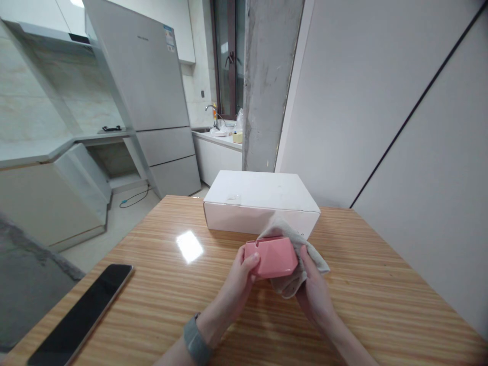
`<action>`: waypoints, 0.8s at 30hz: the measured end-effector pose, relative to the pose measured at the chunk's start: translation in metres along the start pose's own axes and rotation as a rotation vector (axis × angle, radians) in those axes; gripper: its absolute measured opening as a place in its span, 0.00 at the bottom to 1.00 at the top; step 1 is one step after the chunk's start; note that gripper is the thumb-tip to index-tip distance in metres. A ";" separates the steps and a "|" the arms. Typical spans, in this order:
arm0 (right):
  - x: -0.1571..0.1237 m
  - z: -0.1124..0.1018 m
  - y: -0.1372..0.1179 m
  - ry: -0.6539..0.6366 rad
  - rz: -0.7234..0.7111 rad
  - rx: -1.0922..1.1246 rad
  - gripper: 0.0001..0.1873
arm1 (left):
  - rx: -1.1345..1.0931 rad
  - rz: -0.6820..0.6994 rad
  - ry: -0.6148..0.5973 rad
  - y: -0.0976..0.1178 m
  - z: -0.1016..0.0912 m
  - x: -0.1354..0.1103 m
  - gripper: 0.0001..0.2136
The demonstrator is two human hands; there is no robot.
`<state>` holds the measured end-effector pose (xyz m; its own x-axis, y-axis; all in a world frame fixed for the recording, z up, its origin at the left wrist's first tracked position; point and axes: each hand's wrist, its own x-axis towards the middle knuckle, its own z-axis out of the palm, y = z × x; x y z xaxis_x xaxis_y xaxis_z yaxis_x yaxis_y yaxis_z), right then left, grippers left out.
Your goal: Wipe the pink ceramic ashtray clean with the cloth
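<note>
A small pink box-like object (275,258) with a glossy surface and bevelled corners is held above the table in front of me; its exact kind I cannot make out. My left hand (244,269) grips its left end, thumb on the near face. A light grey cloth (290,284) drapes behind the pink object and against its right end. My right hand (313,282) is closed on the cloth at the right, fingers partly hidden beneath it. A grey band circles my left wrist.
A white cardboard box (263,190) stands on the wood-grain table (160,300) just beyond my hands. At the left edge lies a black smartphone (82,315). A wall borders the right side; a fridge (141,76) and kitchen counter stand farther back.
</note>
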<state>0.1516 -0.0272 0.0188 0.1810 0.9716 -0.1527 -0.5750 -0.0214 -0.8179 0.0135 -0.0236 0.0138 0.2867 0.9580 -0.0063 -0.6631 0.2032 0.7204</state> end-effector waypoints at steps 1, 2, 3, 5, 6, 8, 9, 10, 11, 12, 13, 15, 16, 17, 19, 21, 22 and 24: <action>0.000 0.001 0.000 -0.017 0.007 0.002 0.23 | -0.017 0.002 -0.009 0.000 0.001 0.000 0.23; -0.001 0.001 0.001 -0.029 0.012 0.006 0.23 | -0.025 0.004 -0.007 0.000 0.001 0.000 0.23; 0.000 0.000 0.002 -0.041 0.015 0.011 0.23 | -0.024 0.007 0.008 0.000 0.001 0.000 0.22; 0.001 -0.002 0.007 -0.040 0.010 0.008 0.23 | -0.003 0.017 0.072 0.001 -0.001 0.001 0.20; 0.001 -0.004 0.010 -0.031 -0.003 -0.007 0.24 | 0.010 0.029 0.113 0.001 -0.002 0.002 0.19; 0.001 -0.008 0.017 -0.005 -0.052 -0.052 0.25 | 0.032 0.068 0.183 0.000 -0.007 0.005 0.20; -0.001 -0.009 0.020 0.008 -0.081 -0.076 0.26 | 0.051 0.093 0.224 -0.001 -0.009 0.006 0.21; -0.003 -0.009 0.022 0.015 -0.111 -0.101 0.25 | 0.081 0.119 0.271 -0.002 -0.012 0.008 0.23; -0.005 -0.009 0.023 0.016 -0.136 -0.127 0.25 | 0.118 0.144 0.320 -0.003 -0.013 0.009 0.24; -0.008 -0.009 0.024 0.012 -0.156 -0.154 0.24 | 0.157 0.161 0.365 -0.004 -0.015 0.010 0.26; -0.010 -0.008 0.025 0.005 -0.169 -0.180 0.24 | 0.191 0.171 0.400 -0.004 -0.015 0.010 0.27; -0.011 -0.008 0.024 -0.008 -0.192 -0.211 0.24 | 0.199 0.162 0.406 -0.003 -0.014 0.010 0.26; -0.009 -0.009 0.024 0.001 -0.204 -0.212 0.25 | 0.166 0.141 0.375 -0.002 -0.012 0.009 0.24; -0.006 -0.011 0.023 0.023 -0.216 -0.204 0.25 | 0.124 0.114 0.336 -0.001 -0.010 0.008 0.21; 0.003 -0.017 0.021 0.093 -0.235 -0.175 0.24 | 0.057 0.067 0.260 0.001 -0.008 0.006 0.16; 0.012 -0.023 0.018 0.132 -0.230 -0.132 0.24 | 0.079 0.064 0.222 0.000 -0.008 0.006 0.15; 0.015 -0.024 0.016 0.133 -0.221 -0.104 0.24 | 0.115 0.082 0.218 -0.001 -0.009 0.006 0.15; 0.017 -0.023 0.012 0.111 -0.192 -0.043 0.24 | 0.173 0.126 0.211 -0.004 -0.012 0.006 0.17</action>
<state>0.1657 -0.0162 -0.0064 0.3722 0.9268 -0.0504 -0.4871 0.1488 -0.8606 0.0097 -0.0159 0.0032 0.0477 0.9980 -0.0404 -0.5518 0.0600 0.8318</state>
